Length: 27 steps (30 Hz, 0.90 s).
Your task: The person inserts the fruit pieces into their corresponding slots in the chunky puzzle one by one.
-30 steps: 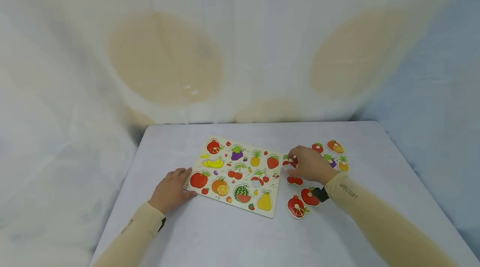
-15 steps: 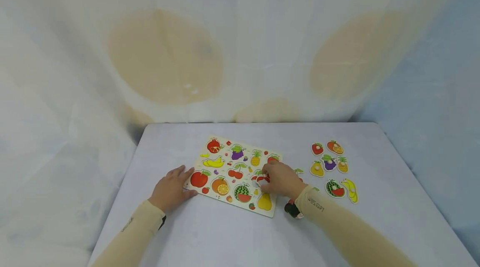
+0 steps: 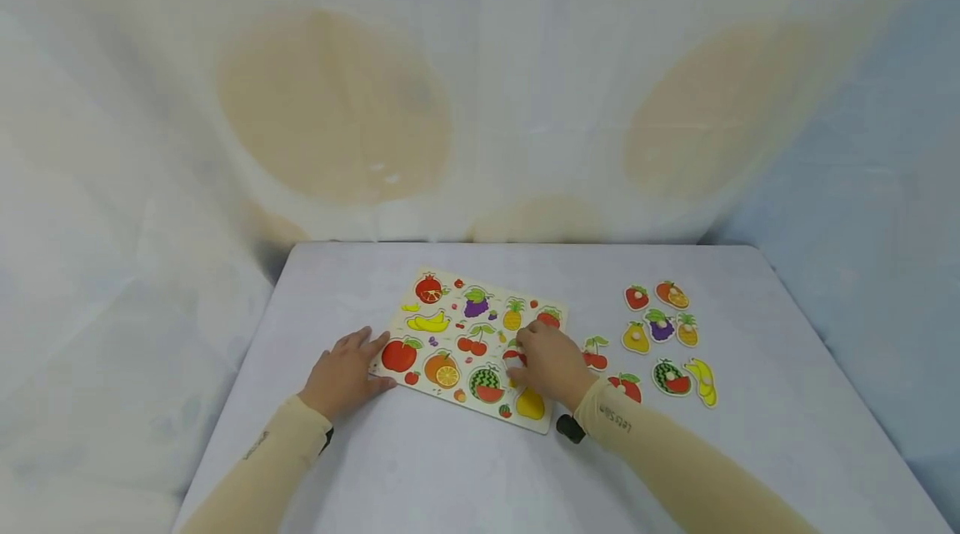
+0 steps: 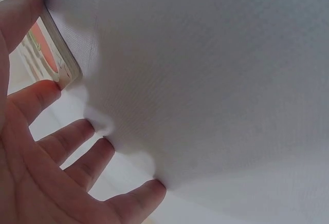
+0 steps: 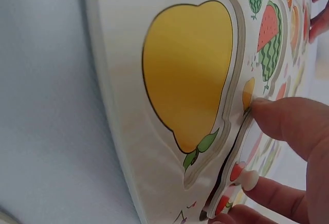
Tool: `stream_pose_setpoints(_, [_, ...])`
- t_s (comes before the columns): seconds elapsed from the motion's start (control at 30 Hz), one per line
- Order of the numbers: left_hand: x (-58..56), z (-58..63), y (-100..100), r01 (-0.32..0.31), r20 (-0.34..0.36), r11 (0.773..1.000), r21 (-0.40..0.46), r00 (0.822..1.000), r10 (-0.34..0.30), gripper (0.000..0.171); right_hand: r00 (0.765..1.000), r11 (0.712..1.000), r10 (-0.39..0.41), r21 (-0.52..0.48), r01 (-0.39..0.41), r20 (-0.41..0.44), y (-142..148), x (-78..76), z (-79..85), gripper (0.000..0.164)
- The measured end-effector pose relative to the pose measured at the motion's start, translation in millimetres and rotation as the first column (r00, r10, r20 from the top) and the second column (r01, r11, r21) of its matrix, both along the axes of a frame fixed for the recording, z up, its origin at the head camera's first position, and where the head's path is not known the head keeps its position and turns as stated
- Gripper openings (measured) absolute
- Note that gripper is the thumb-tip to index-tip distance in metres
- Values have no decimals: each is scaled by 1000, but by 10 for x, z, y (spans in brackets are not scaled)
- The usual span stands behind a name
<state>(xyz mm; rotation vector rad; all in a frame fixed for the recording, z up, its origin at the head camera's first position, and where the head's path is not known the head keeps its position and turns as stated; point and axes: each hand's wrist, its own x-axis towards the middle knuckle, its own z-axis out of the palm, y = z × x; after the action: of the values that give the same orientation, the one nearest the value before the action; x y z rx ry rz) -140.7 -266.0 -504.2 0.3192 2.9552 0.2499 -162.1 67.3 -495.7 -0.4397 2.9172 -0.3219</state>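
My left hand (image 3: 342, 376) lies at the left corner of a wooden fruit puzzle board (image 3: 542, 421), fingers spread. In the left wrist view the thumb and the index fingertip touch the board's edge, while the other fingertips rest on the white cloth. Over the board's right part, my right hand (image 3: 551, 365) holds a red and white fruit piece, apparently lychee (image 5: 249, 144), at its outline. The right wrist view shows one finger against the white knob (image 5: 250, 180) and the thumb beside the piece's edge. Just next to it is the yellow pear recess (image 5: 190, 70).
Right of the board lie cherry (image 3: 595, 354) and apple (image 3: 626, 386) pieces, the latter partly behind the right sleeve. Farther right are pear (image 3: 635, 338), grape (image 3: 660, 326), pineapple (image 3: 687, 331), strawberry (image 3: 637, 297), orange (image 3: 672, 295), watermelon (image 3: 671, 378) and banana (image 3: 702, 384) pieces.
My right hand has carried the red and white piece left from the loose pieces onto the board, then shifted slightly farther left. My left hand has stayed at the board's corner.
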Motion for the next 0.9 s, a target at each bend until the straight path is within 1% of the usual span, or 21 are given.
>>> stream_pose_setpoints(0.13, [-1, -21, 1, 3, -11, 1000, -12, 1000, -3, 79, 1000, 1000, -21, 1, 21, 5, 0, 18, -16, 58])
stream_pose_setpoints(0.23, [3, -31, -1, 7, -18, 1000, -14, 1000, -7, 79, 1000, 1000, -27, 10, 27, -3, 15, 10, -38, 57])
stream_pose_setpoints(0.3, [5, -37, -3, 9, -22, 1000, -15, 1000, -10, 79, 1000, 1000, -23, 17, 23, -11, 21, 1, -47, 55])
stream_pose_setpoints(0.6, [3, -31, -7, 10, -11, 1000, -17, 1000, -10, 79, 1000, 999, -8, 45, 8, 6, 13, -10, -6, 47])
stream_pose_setpoints(0.8, [4, -26, 6, 6, -15, 1000, -16, 1000, -6, 79, 1000, 999, 4, 39, -4, -2, 30, -25, -17, 43])
stream_pose_setpoints(0.9, [7, -35, 3, 2, -8, 1000, -12, 1000, -2, 80, 1000, 1000, 16, 15, -16, 15, 49, -25, 7, 41])
